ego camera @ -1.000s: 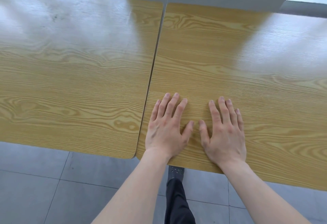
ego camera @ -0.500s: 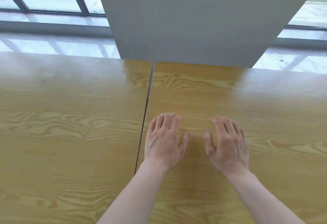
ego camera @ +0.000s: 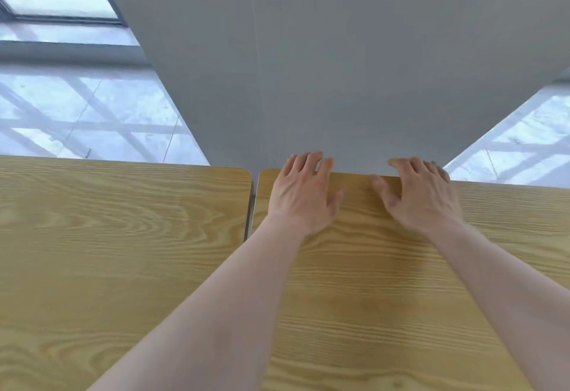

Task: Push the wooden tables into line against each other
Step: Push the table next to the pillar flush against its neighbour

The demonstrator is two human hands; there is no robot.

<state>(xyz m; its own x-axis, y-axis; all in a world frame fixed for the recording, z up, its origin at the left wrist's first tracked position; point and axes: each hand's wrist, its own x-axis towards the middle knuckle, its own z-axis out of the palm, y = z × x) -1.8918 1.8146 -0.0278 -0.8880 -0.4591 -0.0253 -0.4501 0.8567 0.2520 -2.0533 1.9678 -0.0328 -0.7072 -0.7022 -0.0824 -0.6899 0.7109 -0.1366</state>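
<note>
Head view: both hands at the far edge of the right tabletop, left tabletop alongside.

Left hand (ego camera: 303, 193) and right hand (ego camera: 422, 196) lie palm-down on the right tabletop (ego camera: 370, 298), fingers spread and reaching over its far edge, where a grey pillar (ego camera: 324, 66) stands just behind. Neither hand is clamped on anything; whether the fingertips curl under the edge cannot be told. Flat palms with arms stretched out suit sliding the tabletop by friction, and the far-edge placement looks meant to steer that end. The left tabletop (ego camera: 123, 251) sits just beside it, a narrow gap showing between the rounded far corners; further down the seam is hidden by the left forearm. The far edges look slightly out of line, the left one set a little farther off. Judgement: nearly aligned; a small nudge remains.
</note>
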